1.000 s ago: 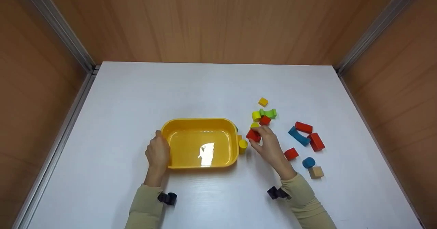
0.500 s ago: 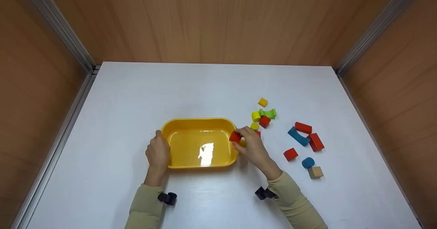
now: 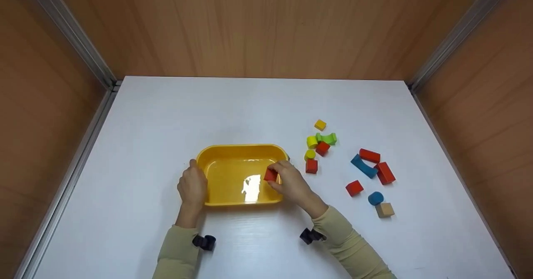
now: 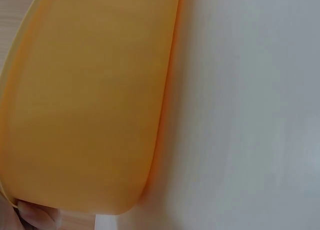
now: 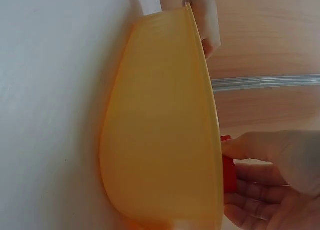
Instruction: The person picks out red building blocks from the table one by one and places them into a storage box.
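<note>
A yellow plastic tray (image 3: 229, 179) stands on the white table. My left hand (image 3: 193, 187) grips its left end; in the left wrist view, fingertips (image 4: 37, 216) show at the rim beside the tray's wall (image 4: 90, 104). Over the tray's right part, my right hand (image 3: 293, 183) pinches a red block (image 3: 270, 175) between thumb and fingers. Seen from the right wrist, that block (image 5: 229, 175) is just beyond the rim, partly hidden by the tray wall (image 5: 160, 115).
Right of the tray lie a red block (image 3: 311, 166), yellow cylinders (image 3: 312, 141), another red block (image 3: 322, 148), a green arched block (image 3: 327, 138) and a yellow cube (image 3: 320, 124). Farther right are a blue curved block (image 3: 364, 166), several red blocks (image 3: 385, 173), a blue cylinder (image 3: 375, 198) and a wooden cube (image 3: 385, 210).
My right hand has carried the red block leftward from the pile, across the tray's right rim, to above its inside. The left hand and tray have stayed put.
</note>
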### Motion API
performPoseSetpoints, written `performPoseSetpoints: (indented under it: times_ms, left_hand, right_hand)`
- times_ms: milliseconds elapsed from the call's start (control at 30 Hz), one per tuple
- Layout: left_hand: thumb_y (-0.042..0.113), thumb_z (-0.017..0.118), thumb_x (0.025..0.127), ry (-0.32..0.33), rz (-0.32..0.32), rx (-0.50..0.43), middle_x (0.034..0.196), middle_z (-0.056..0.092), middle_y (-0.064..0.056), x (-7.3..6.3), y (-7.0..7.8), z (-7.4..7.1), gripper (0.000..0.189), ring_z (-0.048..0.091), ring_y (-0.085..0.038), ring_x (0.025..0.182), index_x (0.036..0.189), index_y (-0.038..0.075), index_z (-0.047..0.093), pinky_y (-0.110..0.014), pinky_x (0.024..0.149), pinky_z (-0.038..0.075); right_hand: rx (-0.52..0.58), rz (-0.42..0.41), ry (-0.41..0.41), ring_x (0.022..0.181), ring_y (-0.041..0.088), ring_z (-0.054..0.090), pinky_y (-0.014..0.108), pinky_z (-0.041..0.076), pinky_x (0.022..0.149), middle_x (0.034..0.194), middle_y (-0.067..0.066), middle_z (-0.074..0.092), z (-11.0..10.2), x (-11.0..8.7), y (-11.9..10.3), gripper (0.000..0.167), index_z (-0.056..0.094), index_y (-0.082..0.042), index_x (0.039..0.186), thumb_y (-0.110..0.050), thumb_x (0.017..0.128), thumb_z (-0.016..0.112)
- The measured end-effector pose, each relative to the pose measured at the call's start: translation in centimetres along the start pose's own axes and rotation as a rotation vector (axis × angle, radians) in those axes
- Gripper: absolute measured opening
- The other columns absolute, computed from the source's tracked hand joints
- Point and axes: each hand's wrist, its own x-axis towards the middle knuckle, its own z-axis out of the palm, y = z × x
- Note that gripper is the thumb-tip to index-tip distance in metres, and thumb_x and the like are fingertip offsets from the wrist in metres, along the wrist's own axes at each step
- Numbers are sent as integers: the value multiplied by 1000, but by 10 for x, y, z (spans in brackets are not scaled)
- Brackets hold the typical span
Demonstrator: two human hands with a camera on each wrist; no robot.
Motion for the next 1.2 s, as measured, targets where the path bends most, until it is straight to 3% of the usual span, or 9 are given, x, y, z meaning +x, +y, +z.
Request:
performPoseSetpoints:
  times_ms: [200, 367, 700, 1033, 1200]
  left_hand:
    - [1, 40, 90, 23, 22, 1, 71, 58, -21, -1, 0, 0, 16, 56, -27, 53, 101, -9, 47, -37, 43, 44]
    - [-2, 42, 89, 49, 53, 5, 67, 57, -21, -1, 0, -1, 10, 57, -28, 50, 94, -8, 47, -36, 40, 44]
    - [-1, 42, 89, 27, 19, 13, 73, 58, -22, 0, 1, -1, 14, 59, -31, 56, 99, -9, 47, -40, 44, 45]
    - [2, 40, 91, 4, 2, 4, 74, 58, -21, 1, 0, -1, 15, 57, -28, 56, 101, -7, 46, -39, 45, 45]
    - [1, 41, 90, 10, 7, 2, 74, 58, -21, 0, -1, 0, 14, 57, -28, 55, 100, -7, 46, -38, 45, 45]
  right_hand:
    - [-43, 11, -80, 85, 19, 51, 27, 45, 77, 98, 9, 54, 7, 6, -3, 31, 59, 0, 102, -13, 76, 69]
    - [-83, -29, -114, 74, 16, 49, 24, 43, 68, 85, 5, 54, 12, 12, -2, 22, 62, -1, 94, -12, 76, 68]
    - [-133, -32, -240, 69, 15, 48, 23, 42, 63, 77, 4, 53, 20, 21, -4, 15, 63, -3, 87, -7, 74, 70]
    - [-173, 10, -312, 67, 15, 46, 24, 41, 62, 75, 2, 50, 24, 25, -2, 16, 60, -4, 85, -7, 73, 70]
    - [-202, -18, -299, 66, 16, 46, 25, 40, 60, 71, 1, 48, 26, 24, -2, 17, 57, -6, 80, -5, 71, 71]
